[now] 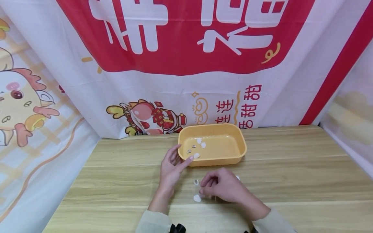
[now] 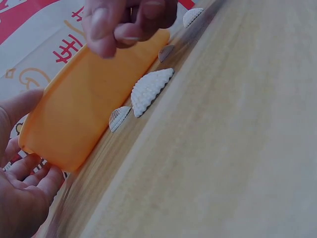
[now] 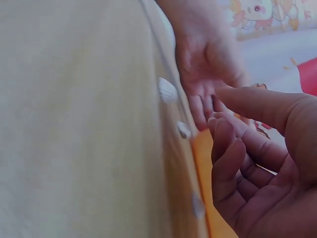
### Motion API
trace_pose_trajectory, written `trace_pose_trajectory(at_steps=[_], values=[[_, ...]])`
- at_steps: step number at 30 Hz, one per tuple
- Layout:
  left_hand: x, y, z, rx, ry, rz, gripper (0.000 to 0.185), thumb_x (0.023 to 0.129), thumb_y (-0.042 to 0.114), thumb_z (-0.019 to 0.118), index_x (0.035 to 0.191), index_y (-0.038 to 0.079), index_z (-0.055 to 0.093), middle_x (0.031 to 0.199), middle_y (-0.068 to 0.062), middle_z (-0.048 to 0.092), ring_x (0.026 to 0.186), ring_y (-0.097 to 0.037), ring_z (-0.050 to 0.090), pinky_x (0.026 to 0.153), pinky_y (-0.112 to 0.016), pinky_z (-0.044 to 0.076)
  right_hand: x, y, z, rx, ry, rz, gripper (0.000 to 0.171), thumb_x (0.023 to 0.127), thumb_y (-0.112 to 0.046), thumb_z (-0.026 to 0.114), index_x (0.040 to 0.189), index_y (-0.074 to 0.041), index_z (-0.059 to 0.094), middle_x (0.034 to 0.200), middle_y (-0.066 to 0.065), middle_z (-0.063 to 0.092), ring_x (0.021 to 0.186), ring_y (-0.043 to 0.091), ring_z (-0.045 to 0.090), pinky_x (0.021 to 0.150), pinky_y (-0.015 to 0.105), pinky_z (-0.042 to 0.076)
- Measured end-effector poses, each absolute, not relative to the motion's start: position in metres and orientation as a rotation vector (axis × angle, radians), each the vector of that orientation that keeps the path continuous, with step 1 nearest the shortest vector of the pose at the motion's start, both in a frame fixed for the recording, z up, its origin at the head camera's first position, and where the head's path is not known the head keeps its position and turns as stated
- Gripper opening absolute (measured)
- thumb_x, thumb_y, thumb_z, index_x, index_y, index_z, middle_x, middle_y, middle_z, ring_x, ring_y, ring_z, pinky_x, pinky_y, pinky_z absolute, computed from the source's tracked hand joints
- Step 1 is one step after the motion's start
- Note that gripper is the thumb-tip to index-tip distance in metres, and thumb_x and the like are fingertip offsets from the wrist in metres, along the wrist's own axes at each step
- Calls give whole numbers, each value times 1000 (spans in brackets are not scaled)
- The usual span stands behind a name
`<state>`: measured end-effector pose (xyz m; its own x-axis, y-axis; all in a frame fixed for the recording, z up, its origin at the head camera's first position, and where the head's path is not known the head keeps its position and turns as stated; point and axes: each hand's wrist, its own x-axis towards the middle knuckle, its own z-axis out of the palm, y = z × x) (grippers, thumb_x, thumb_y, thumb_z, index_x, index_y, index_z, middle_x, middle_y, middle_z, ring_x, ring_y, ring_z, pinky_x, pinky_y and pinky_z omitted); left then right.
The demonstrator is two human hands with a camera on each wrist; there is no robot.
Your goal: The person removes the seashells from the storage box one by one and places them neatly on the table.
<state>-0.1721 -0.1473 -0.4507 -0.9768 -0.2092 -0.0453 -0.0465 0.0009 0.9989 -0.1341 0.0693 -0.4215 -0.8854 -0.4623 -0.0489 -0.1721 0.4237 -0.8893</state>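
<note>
A yellow plastic tub [image 1: 217, 162] stands on the wooden table. At its left end my left hand [image 1: 170, 171] holds it, thumb over the rim and fingers along the outer wall. My right hand [image 1: 225, 186] hovers low in front of the tub, fingers loosely bent and fingertips apart, with nothing seen between them. Close to those fingertips lie a small seashell [image 1: 196, 182] and a larger white seashell [image 1: 197, 198]. The left wrist view shows a ribbed white seashell [image 2: 150, 89] and a small brownish seashell [image 2: 119, 119] beside the tub.
Inside the tub, toward its left, are several shells, among them a white one [image 1: 203, 145]. Another pale shell [image 1: 237, 177] shows just past the right hand. A printed cloth [image 1: 180, 87] hangs behind the table [image 1: 291, 168], with more cloth at both sides.
</note>
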Motion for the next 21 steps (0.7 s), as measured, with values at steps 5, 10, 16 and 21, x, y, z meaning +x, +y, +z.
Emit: trace_pose_trajectory(at_steps=[5,10,16,21], values=[[-172,-147,-450,276,-2138,-2125,74,84,17,94,150,20,60,162,-13,56,151,-36,53,128,-48,45,-140,79,-415,-517,2423,-1469,16,86,-26,91,90,-16,80,80,-3,74,73,13,66,61,22,57],[-172,-147,-451,289,-2142,-2122,74,84,18,94,149,21,60,161,-13,57,151,-35,53,128,-48,45,-146,91,-406,-471,2439,-1494,18,87,-28,90,95,-16,80,86,-1,74,82,17,67,68,23,59],[-173,-146,-451,281,-2135,-2123,75,83,16,94,149,21,60,162,-12,57,151,-35,53,128,-48,45,-151,106,-394,-377,2465,-1539,20,89,-29,89,99,-15,80,91,3,75,85,20,67,69,24,59],[-173,-147,-452,243,-2111,-2135,75,83,12,92,151,17,59,162,-15,56,151,-36,53,128,-48,44,-155,115,-387,-301,2478,-1583,21,90,-26,88,102,-11,80,93,5,76,87,19,67,69,23,60]])
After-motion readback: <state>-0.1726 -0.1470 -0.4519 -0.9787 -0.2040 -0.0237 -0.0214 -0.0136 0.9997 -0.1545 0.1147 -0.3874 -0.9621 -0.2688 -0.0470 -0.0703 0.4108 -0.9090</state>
